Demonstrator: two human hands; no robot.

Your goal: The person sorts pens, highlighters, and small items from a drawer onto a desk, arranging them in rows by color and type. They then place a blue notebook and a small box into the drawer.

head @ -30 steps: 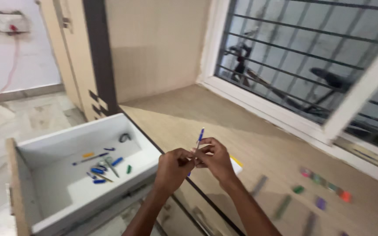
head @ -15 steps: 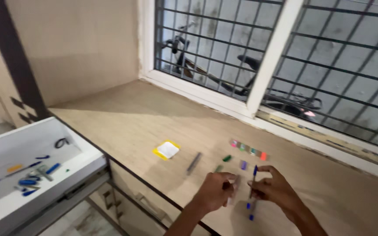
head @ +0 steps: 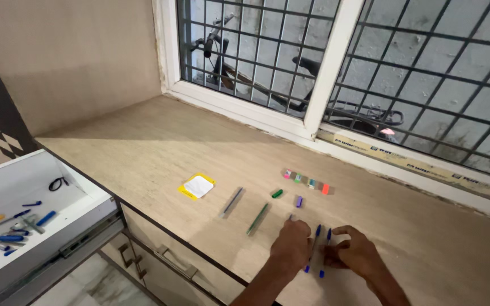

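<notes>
On the near countertop [head: 160, 153], left hand [head: 291, 245] and right hand [head: 357, 256] – fingers curled, pinching – appear to be laying blue pens [head: 315, 242] parallel; next – judged – release and square them with the row.

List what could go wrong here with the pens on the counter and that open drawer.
1. The two blue pens under the left hand and right hand lie near the counter's front edge; being round, they might roll off.
2. The small caps, green and purple, lie loose and could be swept away by a sleeve or wrist.
3. The open drawer juts out beside the person and could be bumped.
</notes>
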